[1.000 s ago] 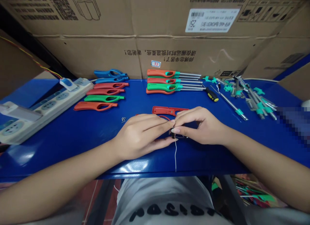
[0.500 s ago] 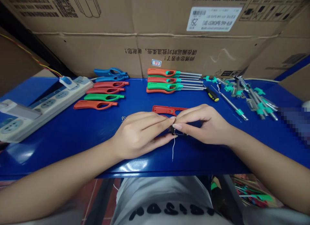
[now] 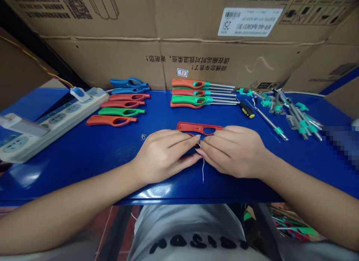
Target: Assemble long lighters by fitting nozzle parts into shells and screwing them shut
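My left hand (image 3: 161,156) is closed in a pinch on a small black part (image 3: 198,145), mostly hidden between the fingertips. A thin white wire (image 3: 203,171) hangs from it towards the table's front edge. Against the same part, the fingers of my right hand (image 3: 234,152) are bunched closed, and their tips meet those of the left. Just behind both hands lies a red lighter handle half (image 3: 190,126), inner side up, partly covered by the right hand. Several small screws (image 3: 143,137) rest on the table beyond my left wrist.
Handle shells (image 3: 120,111) in several colours lie at back left, beside a white power strip (image 3: 56,118). Assembled gas lighters (image 3: 190,100) are stacked at back centre. A screwdriver (image 3: 246,110) and a heap of metal lighter tubes (image 3: 300,115) lie right. A cardboard box (image 3: 112,58) stands behind.
My right hand has turned and curled its fingers in, its tips lower at the black part. More of the red handle half shows. The left hand keeps its pinch.
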A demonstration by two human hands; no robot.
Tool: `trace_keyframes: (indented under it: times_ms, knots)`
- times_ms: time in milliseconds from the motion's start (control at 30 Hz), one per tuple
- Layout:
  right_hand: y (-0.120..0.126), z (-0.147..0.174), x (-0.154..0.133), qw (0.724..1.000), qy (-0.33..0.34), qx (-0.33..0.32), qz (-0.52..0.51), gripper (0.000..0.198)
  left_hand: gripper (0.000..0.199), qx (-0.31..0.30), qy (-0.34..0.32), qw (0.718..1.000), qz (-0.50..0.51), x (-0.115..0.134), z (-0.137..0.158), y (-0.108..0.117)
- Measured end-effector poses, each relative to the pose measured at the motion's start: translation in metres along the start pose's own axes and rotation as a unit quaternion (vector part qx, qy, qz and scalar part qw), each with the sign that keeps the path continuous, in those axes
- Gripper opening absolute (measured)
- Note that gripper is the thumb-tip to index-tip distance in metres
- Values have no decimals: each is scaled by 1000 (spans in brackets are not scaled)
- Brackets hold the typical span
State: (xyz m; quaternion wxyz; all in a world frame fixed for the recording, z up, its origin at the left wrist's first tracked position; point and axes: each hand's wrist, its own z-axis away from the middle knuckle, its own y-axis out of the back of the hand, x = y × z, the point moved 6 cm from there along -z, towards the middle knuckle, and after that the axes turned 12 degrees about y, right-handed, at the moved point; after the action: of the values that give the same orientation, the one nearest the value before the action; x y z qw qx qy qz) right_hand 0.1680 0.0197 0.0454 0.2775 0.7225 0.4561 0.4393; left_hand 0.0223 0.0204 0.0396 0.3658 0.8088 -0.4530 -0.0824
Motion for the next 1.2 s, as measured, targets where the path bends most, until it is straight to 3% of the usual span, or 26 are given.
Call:
trace_keyframes:
  times_ms: [533,900,1067,1200]
  knots:
    - [-2,-6,-6,994,72,-77,27,29,20,-43,7,999,-1,1,0,-5]
    - [-2,-1,0,994,59,-91,-29,33,24,-25,31,996,83,-2,-1,-4]
    - [0,-1,3,996,41,-69,-44,28,28,-10,45,991,125,-3,-1,-3]
    - [-2,4,16,982,-67,-20,-175,22,30,-26,73,988,131,-5,-2,-4]
